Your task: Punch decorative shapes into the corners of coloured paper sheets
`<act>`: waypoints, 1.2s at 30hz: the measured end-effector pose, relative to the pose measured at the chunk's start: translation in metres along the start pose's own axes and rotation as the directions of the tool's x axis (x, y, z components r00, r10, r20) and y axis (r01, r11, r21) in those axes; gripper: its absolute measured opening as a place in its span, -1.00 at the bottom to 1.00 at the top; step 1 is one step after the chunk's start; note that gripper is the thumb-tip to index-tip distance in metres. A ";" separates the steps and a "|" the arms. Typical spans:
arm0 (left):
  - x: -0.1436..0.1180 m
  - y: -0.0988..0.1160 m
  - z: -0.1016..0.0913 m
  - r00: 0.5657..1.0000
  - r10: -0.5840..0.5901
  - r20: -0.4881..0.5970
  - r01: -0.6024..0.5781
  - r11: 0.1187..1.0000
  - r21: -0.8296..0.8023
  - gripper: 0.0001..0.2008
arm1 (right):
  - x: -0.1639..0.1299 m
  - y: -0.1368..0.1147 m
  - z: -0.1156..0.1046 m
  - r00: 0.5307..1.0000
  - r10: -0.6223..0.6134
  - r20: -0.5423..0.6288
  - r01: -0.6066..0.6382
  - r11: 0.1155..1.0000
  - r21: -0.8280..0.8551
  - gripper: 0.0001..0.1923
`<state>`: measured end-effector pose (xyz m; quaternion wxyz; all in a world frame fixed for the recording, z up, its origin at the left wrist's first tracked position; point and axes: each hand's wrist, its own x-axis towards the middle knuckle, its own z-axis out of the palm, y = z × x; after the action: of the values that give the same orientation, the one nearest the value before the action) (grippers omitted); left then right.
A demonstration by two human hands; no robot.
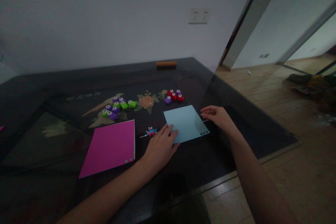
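We press our left hand (160, 147) flat, fingers spread, on the near corner of the blue paper (186, 123) lying on the dark table (47, 87). Our right hand (216, 115) pinches its right edge with curled fingers.

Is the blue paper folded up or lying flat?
Flat. The blue paper lies spread on the dark table, all edges down, left hand pressing one corner, right hand at its side.

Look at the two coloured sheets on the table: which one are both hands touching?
The light blue sheet: the left hand and right hand touch its edges. The pink sheet lies untouched.
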<state>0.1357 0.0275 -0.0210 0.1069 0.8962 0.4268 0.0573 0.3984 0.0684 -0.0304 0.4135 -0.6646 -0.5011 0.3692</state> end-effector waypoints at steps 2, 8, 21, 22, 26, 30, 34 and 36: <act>0.000 0.000 0.000 1.000 0.007 0.001 -0.007 1.000 0.004 -0.59 | 0.000 -0.001 0.000 1.000 0.002 0.007 -0.002 1.000 0.019 -0.86; 0.000 -0.002 0.002 0.999 0.029 -0.027 -0.028 1.000 0.012 -0.59 | 0.000 0.001 0.001 0.999 -0.005 0.054 0.001 0.998 0.067 -0.83; -0.003 0.002 -0.008 0.988 0.112 -0.107 -0.109 0.993 0.035 -0.56 | 0.003 0.003 -0.001 1.000 0.016 -0.015 -0.015 0.997 0.080 -0.83; -0.004 0.003 -0.013 0.982 0.135 -0.129 -0.133 0.991 0.028 -0.58 | 0.004 0.004 -0.002 0.999 0.014 -0.032 -0.012 0.997 0.074 -0.83; -0.010 -0.007 -0.037 0.946 0.197 -0.257 -0.211 0.977 -0.028 -0.69 | 0.010 0.010 -0.003 0.995 -0.058 -0.080 0.063 0.997 0.055 -0.76; -0.032 -0.062 -0.055 0.902 0.131 -0.410 -0.183 0.979 -0.089 -0.77 | 0.013 0.013 -0.004 0.986 -0.103 -0.132 0.106 0.994 0.020 -0.68; -0.069 -0.145 -0.055 0.854 -0.071 -0.516 0.005 0.992 -0.128 -0.79 | 0.016 0.011 -0.002 0.975 -0.128 -0.184 0.130 0.991 0.001 -0.68; -0.086 -0.179 -0.051 0.837 -0.143 -0.528 0.095 0.988 -0.119 -0.79 | 0.018 0.009 0.000 0.967 -0.149 -0.208 0.147 0.989 -0.023 -0.68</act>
<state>-0.0630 0.0778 -0.0156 0.0264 0.8109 0.4916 0.3164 0.4063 0.0844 -0.0402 0.4877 -0.6620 -0.5044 0.2635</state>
